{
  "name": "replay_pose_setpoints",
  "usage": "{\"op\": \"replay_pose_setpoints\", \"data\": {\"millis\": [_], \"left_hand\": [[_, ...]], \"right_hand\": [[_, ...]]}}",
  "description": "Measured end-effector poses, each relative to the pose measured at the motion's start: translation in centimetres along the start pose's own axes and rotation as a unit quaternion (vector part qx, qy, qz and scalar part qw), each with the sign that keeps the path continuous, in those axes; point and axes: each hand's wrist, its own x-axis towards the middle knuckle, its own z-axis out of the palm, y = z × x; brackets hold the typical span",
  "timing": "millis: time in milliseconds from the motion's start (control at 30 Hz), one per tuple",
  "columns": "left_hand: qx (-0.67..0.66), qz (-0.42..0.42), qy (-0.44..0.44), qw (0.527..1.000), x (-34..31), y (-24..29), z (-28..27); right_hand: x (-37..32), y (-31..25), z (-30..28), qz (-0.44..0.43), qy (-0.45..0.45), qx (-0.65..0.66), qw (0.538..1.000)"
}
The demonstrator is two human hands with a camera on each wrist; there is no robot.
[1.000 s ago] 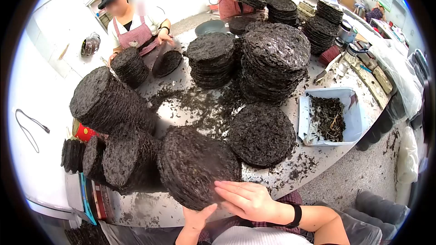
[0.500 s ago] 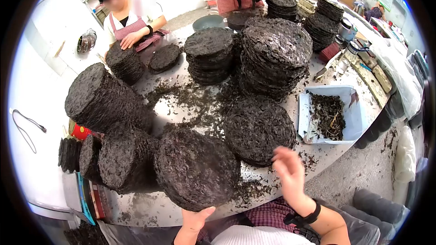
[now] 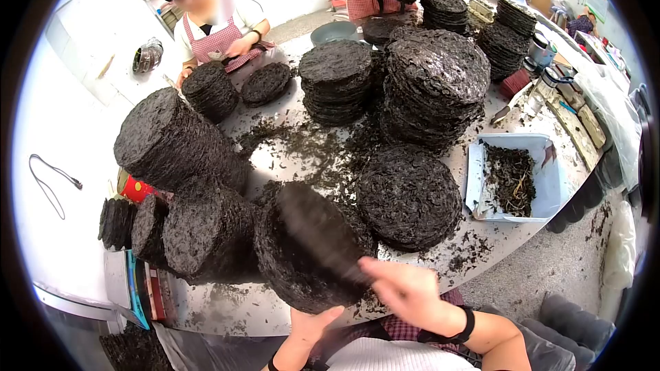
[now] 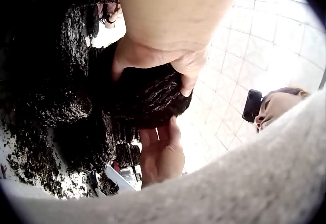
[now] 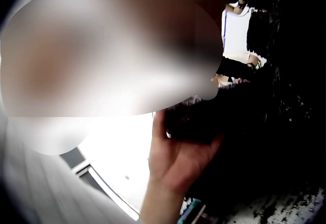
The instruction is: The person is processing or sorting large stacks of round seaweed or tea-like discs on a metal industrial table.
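A leaning stack of dark, round dried-seaweed discs (image 3: 275, 261) stands at the table's near edge in the head view. My left hand (image 3: 309, 328) grips its near lower rim; the left wrist view shows that hand's thumb and fingers (image 4: 187, 84) spread round the edge. With the fingertips of my right hand (image 3: 412, 295) I pinch the edge of a thin round seaweed disc (image 3: 313, 227), tilted up off the stack's face and blurred by motion. Right beside it lies another low pile of seaweed discs (image 3: 410, 196).
To the left, tall stacks (image 3: 172, 141) of discs lean over. Further stacks (image 3: 436, 62) stand at the back. A pale blue tub (image 3: 553, 182) with seaweed scraps is at the right, beyond it a red brush (image 3: 515, 84). Two people work across the table (image 3: 275, 161), which is strewn with crumbs.
My right hand left the stack, moved right beside the low pile, then came back and tilted up a disc. My left hand stays at the stack's rim. The head view has shifted slightly.
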Motion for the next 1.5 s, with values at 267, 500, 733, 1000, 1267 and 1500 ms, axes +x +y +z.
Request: {"op": "replay_pose_setpoints", "data": {"millis": [267,500,733,1000,1267,1500], "left_hand": [[-0.028,0.004,-0.005,1.000,-0.3,-0.5,-0.9],[-0.004,0.000,-0.045,0.999,-0.4,-1.2,0.4],[-0.018,0.004,-0.030,0.999,-0.4,-1.8,-0.6],[-0.012,0.025,-0.041,0.999,-0.6,-2.8,-1.7],[-0.024,-0.009,-0.042,0.999,-0.4,-2.3,0.2],[-0.014,-0.006,-0.056,0.998,-0.2,-2.4,-0.8]], "right_hand": [[-2.0,7.0,-4.7,0.318,0.336,0.159,0.872],[-0.8,-0.5,0.2,-0.096,-0.080,-0.058,0.990],[-0.8,-0.1,0.6,-0.042,-0.077,0.009,0.996],[-0.7,6.3,-4.6,0.304,0.392,0.249,0.832],[-1.7,1.0,-1.4,0.000,-0.045,0.025,0.999],[-1.4,0.7,1.3,-0.090,-0.053,-0.026,0.994]]}}
